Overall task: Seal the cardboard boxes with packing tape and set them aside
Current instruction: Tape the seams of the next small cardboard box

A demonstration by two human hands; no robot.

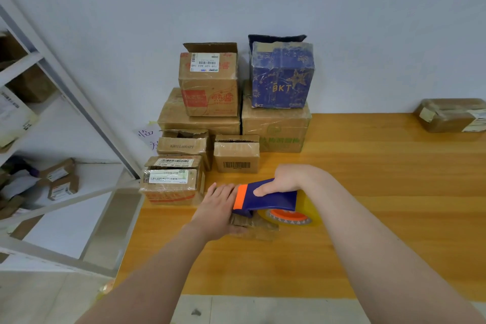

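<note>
On the wooden table (381, 192): tape dispenser (265, 196) held to a small box (259, 229)

Over the blue body of the tape dispenser, the fingers (263, 190) of the right hand (285, 179) are curled and grip it from above; the thumb is hidden. Its orange-banded end points left, and the tape roll (293, 216), yellowish with an orange core, sits under the wrist. The dispenser's front rests on the small box, a flat brown carton lying on the table near its front left part. The left hand (218, 205) lies on the left end of that box, fingers (226, 189) straight and together, pressing down, their tips just beside the orange band. Behind the hands, against the wall, stands a stack of boxes (210, 81), mostly brown, with a blue box (282, 76) on top at the right. One more brown parcel (451, 114) lies well apart at the table's far right. A white shelf rack (65, 81) holding more cartons stands to the left
</note>
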